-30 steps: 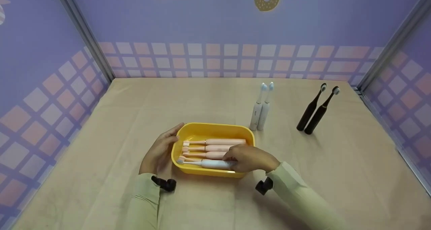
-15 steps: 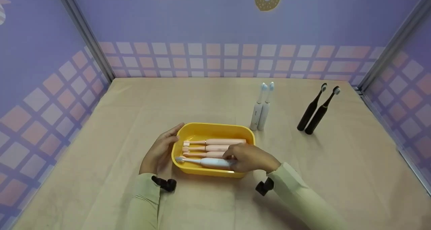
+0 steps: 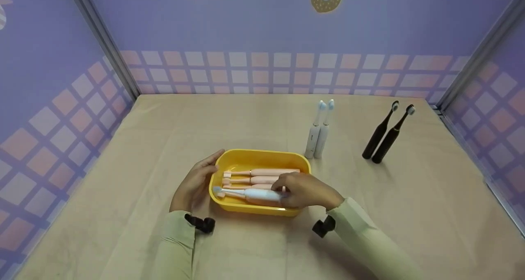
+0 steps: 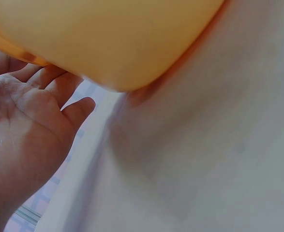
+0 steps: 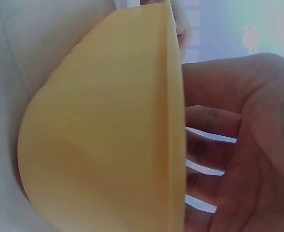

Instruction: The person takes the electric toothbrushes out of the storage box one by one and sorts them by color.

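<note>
Evidently, the tub [image 3: 252, 209] is being steadied at its left end by the left hand [image 3: 197, 181]: the thumb is laid at the rim, and the fingers are set along the outside wall, the little finger standing off by itself. That leaves the right hand [image 3: 307, 190] to be used inside. There, the pale brush [image 3: 262, 194] is pinched by its handle end, probably so that the head can be swung freely over the tub's near side. It is held lengthwise, roughly in line with the pink brushes [image 3: 268, 180], which are laid flat side by side, heads left; space is presumably saved that way. Outside, on the table [image 3: 229, 122], the white brushes [image 3: 316, 138] are paired just beyond the tub's far right corner, and the black brushes [image 3: 381, 140] are paired farther right. Sorting by colour is suggested.

Hidden: the pink handle ends are covered by the right hand, and one pink brush is mostly masked by the pale one; whether the two are touching cannot be told. In the right wrist view, gaps are seen between the fingers, but their tips are blocked by the wall. The left fingertips are likewise concealed behind the tub in the left wrist view.
</note>
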`<state>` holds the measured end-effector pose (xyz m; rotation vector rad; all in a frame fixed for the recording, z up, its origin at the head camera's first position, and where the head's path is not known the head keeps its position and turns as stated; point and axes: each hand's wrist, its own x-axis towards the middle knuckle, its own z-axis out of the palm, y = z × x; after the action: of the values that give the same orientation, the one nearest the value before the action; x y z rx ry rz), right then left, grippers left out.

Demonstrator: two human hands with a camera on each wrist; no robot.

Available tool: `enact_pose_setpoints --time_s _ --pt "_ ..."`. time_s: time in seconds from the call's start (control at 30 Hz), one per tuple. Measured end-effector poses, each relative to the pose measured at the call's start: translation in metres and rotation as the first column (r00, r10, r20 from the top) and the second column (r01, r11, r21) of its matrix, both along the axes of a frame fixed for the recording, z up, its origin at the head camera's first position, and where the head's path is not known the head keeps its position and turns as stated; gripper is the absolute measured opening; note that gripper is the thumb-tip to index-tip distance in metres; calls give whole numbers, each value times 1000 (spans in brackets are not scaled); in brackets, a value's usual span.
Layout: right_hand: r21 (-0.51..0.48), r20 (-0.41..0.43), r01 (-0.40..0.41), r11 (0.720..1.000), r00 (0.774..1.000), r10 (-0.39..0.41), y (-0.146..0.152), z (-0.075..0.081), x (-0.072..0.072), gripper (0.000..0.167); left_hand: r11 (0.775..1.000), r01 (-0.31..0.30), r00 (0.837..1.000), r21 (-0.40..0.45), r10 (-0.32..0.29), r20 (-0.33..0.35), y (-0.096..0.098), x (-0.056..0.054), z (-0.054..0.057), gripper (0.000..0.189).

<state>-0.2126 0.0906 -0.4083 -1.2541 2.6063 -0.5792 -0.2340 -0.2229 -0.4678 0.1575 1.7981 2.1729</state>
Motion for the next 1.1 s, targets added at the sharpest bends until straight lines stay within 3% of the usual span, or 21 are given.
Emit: enact_pose_setpoints --time_s 0.37,0.67,0.87,1.1 --pt "-88 -21 47 995 999 -49 3 2 -1 29 999 50 998 -15 -51 -47 -3 1 -1 56" --pt "-160 -26 128 979 991 -134 6 2 -2 27 1000 30 999 -4 -30 -23 -2 0 -1 59" --pt "-255 -43 192 948 977 -210 7 0 -4 27 999 49 998 25 -48 -37 -3 -1 -1 57" --pt "-416 -73 232 879 955 -287 13 -4 -7 29 999 40 998 2 -40 -40 -3 0 -1 58"
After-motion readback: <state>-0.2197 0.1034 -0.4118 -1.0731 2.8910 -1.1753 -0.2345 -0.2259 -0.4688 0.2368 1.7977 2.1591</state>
